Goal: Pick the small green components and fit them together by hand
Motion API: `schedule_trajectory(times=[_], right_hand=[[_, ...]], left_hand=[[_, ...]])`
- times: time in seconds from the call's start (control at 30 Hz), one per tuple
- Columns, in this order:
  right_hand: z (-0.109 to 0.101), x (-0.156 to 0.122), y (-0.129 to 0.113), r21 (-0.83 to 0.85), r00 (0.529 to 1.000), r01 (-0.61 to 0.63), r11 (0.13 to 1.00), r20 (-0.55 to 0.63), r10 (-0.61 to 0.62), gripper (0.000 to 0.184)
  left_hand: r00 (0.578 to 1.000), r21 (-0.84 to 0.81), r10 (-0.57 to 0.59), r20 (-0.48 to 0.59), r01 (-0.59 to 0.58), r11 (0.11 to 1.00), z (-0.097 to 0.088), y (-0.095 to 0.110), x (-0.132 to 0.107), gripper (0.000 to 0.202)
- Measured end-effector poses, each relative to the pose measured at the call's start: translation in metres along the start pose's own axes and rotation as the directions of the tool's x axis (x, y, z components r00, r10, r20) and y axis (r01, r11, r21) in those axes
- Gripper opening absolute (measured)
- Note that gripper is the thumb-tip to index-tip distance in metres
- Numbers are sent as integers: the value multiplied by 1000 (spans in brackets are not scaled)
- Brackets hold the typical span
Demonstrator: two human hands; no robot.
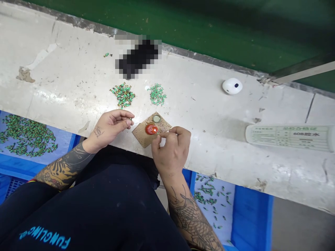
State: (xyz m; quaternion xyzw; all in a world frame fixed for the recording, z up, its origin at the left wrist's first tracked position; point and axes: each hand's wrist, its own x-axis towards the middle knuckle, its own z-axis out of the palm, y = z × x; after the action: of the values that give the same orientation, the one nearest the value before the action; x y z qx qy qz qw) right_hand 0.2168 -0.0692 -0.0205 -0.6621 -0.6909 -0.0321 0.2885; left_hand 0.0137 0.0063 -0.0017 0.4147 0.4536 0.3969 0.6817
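Dark navy sweatshirt [78, 216] closest to the lens, blue lettering across its front, leaning up to the table edge. Just ahead of it, a glossy orange-red dome [151, 129], nearly round and slightly longer side to side, sitting on a square cork pad [140, 136] turned corner-on. Dome between both hands, nearer the right hand [170, 153] and well within its reach. Right hand curled, thumb and forefinger closed in a tight pinch on a thin sliver [158, 133], too fine to identify, its tip at the dome's right side. Left hand [110, 127] half-curled, fingertips pinched on a tiny green bead [130, 119], just left of the pad and apart from the dome.

Behind the dome on the pad, a small round metal-rimmed dish [156, 119]. Farther out on the white stone table [209, 104], a heap of green-and-gold beads [123, 94] and a smaller heap of green beads [156, 94]. Off to the right, a white round object [232, 85] and a labelled glue bottle [288, 138]. Below the table edge, blue crates [251, 223] holding more green beads [26, 136].
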Motion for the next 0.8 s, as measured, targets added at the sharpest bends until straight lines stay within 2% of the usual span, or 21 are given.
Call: schedule_trajectory(times=[0.27, 0.4, 0.47, 0.57, 0.67, 0.8], right_hand=[[-10, -6, 1, 286, 998, -69, 956, 27, 64, 9], [-19, -5, -15, 569, 997, -78, 819, 50, 60, 12], [-24, -2, -22, 647, 998, -68, 759, 54, 43, 13], [-29, 3, -29, 622, 1000, -15, 783, 26, -1, 12], [-31, 5, -30, 549, 999, 39, 835, -12, -39, 12], [-31, 5, -31, 519, 995, 97, 849, -47, -85, 15]], left_hand=[[994, -46, -62, 89, 66, 997, 12, 1, -9, 24], [957, -104, -131, 260, 162, 981, 19, -1, -15, 27], [940, -129, -165, 300, 212, 969, 22, -1, -19, 26], [934, -155, -202, 294, 255, 954, 26, 0, -24, 25], [939, -128, -201, 279, 244, 961, 29, 2, -27, 24], [942, -78, -203, 266, 231, 970, 30, 2, -29, 27]])
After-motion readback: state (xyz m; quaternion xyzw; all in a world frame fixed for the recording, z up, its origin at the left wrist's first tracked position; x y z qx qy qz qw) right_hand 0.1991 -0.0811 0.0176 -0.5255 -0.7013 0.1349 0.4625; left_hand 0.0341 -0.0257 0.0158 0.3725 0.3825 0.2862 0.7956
